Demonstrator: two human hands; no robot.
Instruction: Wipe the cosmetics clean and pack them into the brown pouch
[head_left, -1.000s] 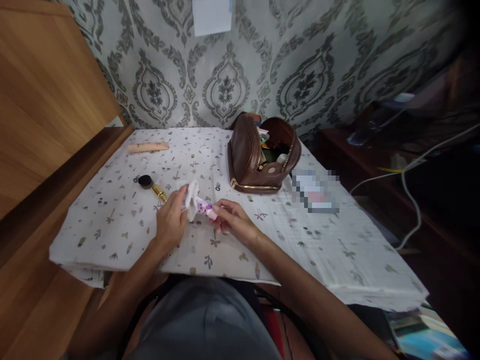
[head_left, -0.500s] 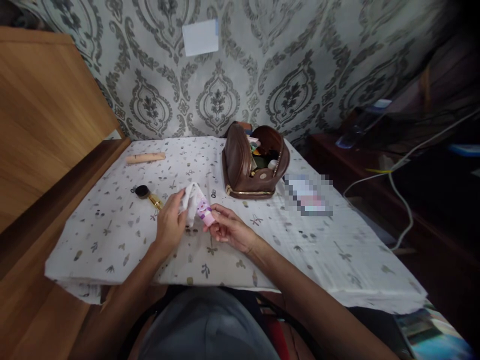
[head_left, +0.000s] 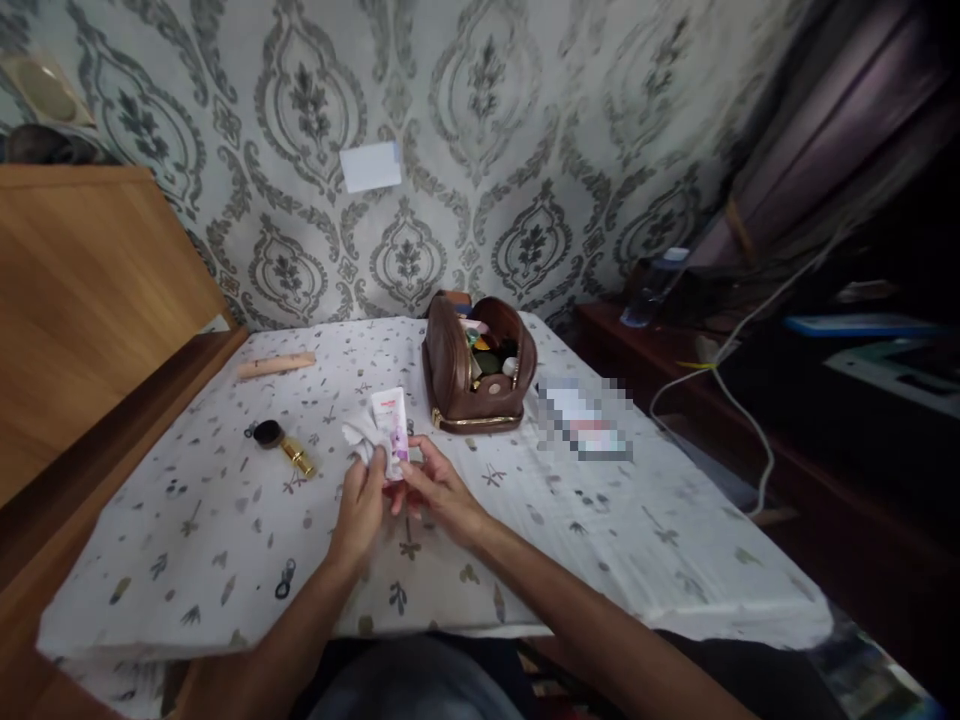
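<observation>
So, a white and pinkish-purple tube (head_left: 391, 425) is being held just left of centre in the frame, a bit below the middle, with its white end pointed up and some reddish print showing near the top. Its lower end is pinched by the right hand (head_left: 442, 490), thumb in front and fingers curled in close. A crumpled white cloth (head_left: 362, 434) is gripped in the left hand (head_left: 360, 508), fingers closed up on it, and it's bunched against the tube's left side. Whether the tube itself is touched by the left fingertips can't really be told, as they're partly covered.

Left of the hands, a black round jar (head_left: 268, 433) and a gold stick (head_left: 298, 457) are set right next to each other. Above those, toward the upper left of the table (head_left: 570, 580), a beige roll (head_left: 277, 366) is laid flat. A brown bag (head_left: 480, 408) is parked above and right of the tube, unzipped, with small items packed inside. To the bag's right a phone (head_left: 589, 420) is seen, mostly pixelated. Farther out, a paper (head_left: 371, 167) is stuck to the patterned wall (head_left: 409, 255), and a clear bottle (head_left: 655, 290) is stood over at upper right, near a white cable (head_left: 770, 460).
</observation>
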